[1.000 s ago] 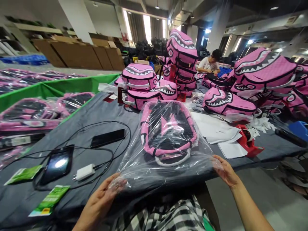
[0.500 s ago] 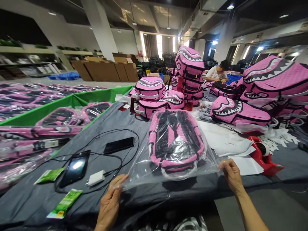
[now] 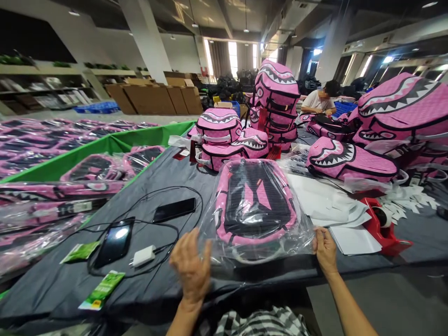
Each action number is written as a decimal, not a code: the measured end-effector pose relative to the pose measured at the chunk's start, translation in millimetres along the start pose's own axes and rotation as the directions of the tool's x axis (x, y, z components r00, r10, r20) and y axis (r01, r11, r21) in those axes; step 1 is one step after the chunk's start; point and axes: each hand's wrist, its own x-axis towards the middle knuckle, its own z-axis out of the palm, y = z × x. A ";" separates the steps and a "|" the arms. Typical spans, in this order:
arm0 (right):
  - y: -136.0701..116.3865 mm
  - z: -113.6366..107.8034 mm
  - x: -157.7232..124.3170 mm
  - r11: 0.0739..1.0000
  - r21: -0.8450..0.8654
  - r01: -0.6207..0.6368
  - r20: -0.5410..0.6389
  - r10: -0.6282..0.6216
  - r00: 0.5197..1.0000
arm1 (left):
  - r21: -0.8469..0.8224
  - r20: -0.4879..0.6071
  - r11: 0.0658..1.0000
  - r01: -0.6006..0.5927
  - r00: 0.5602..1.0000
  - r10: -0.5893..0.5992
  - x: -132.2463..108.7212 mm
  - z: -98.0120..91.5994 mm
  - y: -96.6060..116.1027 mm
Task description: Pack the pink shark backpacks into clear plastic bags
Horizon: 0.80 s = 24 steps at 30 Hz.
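- Right hand (image 3: 325, 249): grip closed on the near right edge of the clear plastic bag (image 3: 304, 233), fingers curled over the film, wrist low at the counter (image 3: 168, 284) edge.
- Left hand (image 3: 192, 267): grip open, fingers spread, palm down at the bag's near left corner; touching the film or just above it, cannot tell which.
- Pink backpack (image 3: 255, 203) inside the bag, lying flat, black back panel and straps up, near the front edge of the counter between both hands.
- Judged step: closing off the bag mouth at the near end.
- For a clean result: flatten film with the open left palm, push air toward the mouth, keep the right pinch taut so the edge lies straight without creases.
- Keep the white trim at the backpack's near end fully behind the fold line before folding.
- Red tape dispenser (image 3: 383, 224) just right of the right hand, beside white paper sheets (image 3: 325, 203); within easy reach.
- Left of the bag: phone (image 3: 174, 210), tablet (image 3: 115, 241), white charger (image 3: 143, 255) with looping cables; loose film best kept off the cables.
- Behind: stacked pink shark-face backpacks (image 3: 276, 100); another person (image 3: 320, 99) seated far back.
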 end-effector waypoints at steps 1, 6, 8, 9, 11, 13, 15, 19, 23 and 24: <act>-0.5 -0.3 -0.4 1.000 0.009 -0.002 -0.003 0.002 1.000 | -0.027 0.081 0.986 -0.167 0.982 0.169 1.4 3.4 18.2; -3.9 1.2 -1.4 0.999 0.043 0.018 -0.012 -0.017 1.000 | -0.228 0.463 0.878 -0.421 0.746 0.478 19.9 24.9 72.6; -4.1 1.7 -1.4 0.999 0.043 0.025 -0.009 -0.025 1.000 | -0.243 0.519 0.892 -0.381 0.726 0.451 26.9 29.3 72.1; -3.7 2.0 -1.3 0.999 0.047 0.023 -0.014 -0.022 1.000 | -0.256 0.536 0.892 -0.373 0.713 0.451 29.0 29.8 69.1; -2.1 2.4 -1.0 0.998 0.067 0.010 -0.035 -0.008 0.999 | -0.293 0.543 0.873 -0.389 0.684 0.487 29.9 28.4 61.9; -0.6 1.8 -1.0 0.996 0.089 0.011 -0.074 -0.005 0.997 | -0.328 0.501 0.839 -0.434 0.673 0.544 27.0 25.2 56.9; -0.8 -1.0 -2.0 0.995 0.089 0.047 -0.116 -0.037 0.993 | -0.336 0.420 0.809 -0.482 0.692 0.587 22.2 22.0 55.4; -7.5 -13.9 -8.3 0.979 0.052 0.198 -0.150 -0.188 0.971 | -0.331 0.344 0.787 -0.520 0.710 0.614 18.4 22.6 58.1; -12.4 -22.4 -14.4 0.980 0.144 0.134 -0.081 -0.124 0.989 | -0.380 0.595 0.872 -0.307 0.641 0.485 31.6 33.0 59.4; -12.1 -22.0 -14.7 0.980 0.178 0.088 -0.059 -0.078 0.995 | -0.381 0.667 0.896 -0.228 0.603 0.437 36.5 35.4 59.5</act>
